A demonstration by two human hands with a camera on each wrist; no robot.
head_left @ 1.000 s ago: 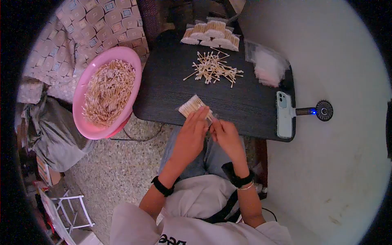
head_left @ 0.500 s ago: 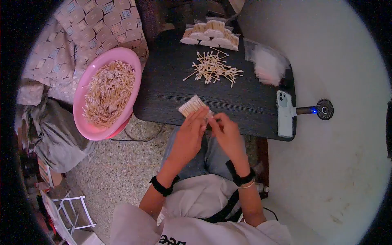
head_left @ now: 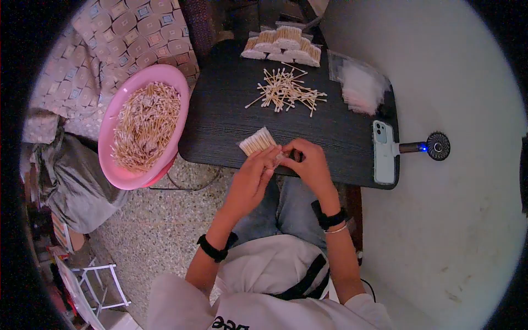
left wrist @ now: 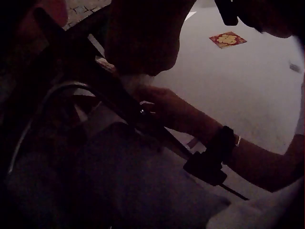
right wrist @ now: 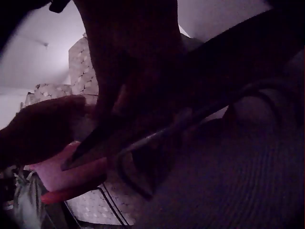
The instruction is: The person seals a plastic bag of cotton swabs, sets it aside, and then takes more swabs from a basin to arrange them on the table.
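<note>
A clear bag of cotton swabs (head_left: pixel 257 142) lies near the table's front edge in the head view. The left hand (head_left: pixel 248 184) grips its lower end, fingers over the plastic. Close beside it, the right hand (head_left: pixel 309 166) pinches the bag's open end between thumb and forefinger. Beyond them is a loose pile of swabs (head_left: pixel 286 91), and behind that a stack of filled swab bags (head_left: pixel 287 44). Both wrist views are dark; the left one shows the right hand (left wrist: pixel 169 109), the right one the left hand (right wrist: pixel 45 126), with finger detail hidden.
A pink basin (head_left: pixel 105 140) full of swabs stands left of the black table (head_left: pixel 220 110). Empty plastic bags (head_left: pixel 360 85) lie at the table's right, with a phone (head_left: pixel 383 154) and a small fan (head_left: pixel 438 146) at its right edge. A wall rises beyond.
The right hand has moved slightly up, its wrist swinging outward to the right, and its fingers are more bent at the bag's end. The left hand and bag have shifted only a little.
</note>
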